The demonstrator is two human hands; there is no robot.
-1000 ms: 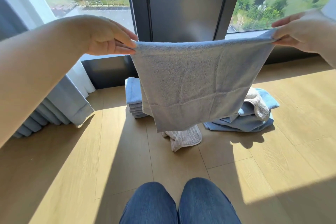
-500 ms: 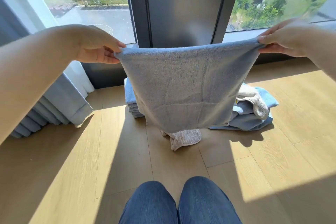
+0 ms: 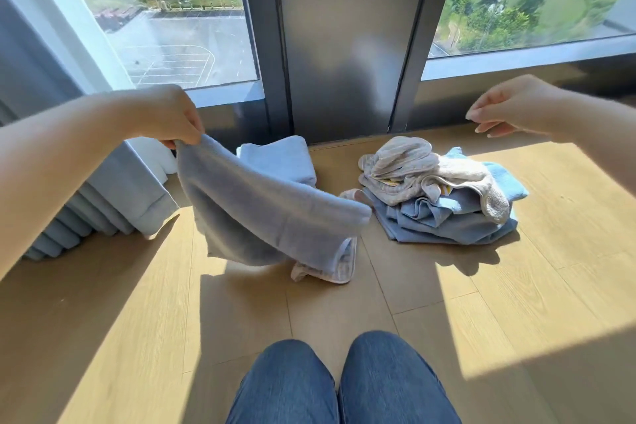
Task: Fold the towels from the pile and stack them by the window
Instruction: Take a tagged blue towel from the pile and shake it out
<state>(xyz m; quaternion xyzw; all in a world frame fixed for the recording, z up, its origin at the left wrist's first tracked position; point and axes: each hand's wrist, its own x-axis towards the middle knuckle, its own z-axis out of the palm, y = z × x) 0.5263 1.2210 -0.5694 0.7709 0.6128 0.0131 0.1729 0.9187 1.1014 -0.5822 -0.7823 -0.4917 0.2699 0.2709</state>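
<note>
Sunlit wooden floor (image 3: 516, 303) under the window (image 3: 172, 27) bears a folded towel stack (image 3: 282, 157) and a loose towel pile (image 3: 444, 196). Left hand (image 3: 172, 117) pinches a grey-blue towel (image 3: 261, 213) hanging before the stack; right hand (image 3: 509, 103) hovers, fingers loosely curled, holding nothing.

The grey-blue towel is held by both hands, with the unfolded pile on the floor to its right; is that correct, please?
No: the head view shows only the left hand gripping the grey-blue towel; the right hand is empty. The unfolded pile does lie on the floor to its right.
</note>
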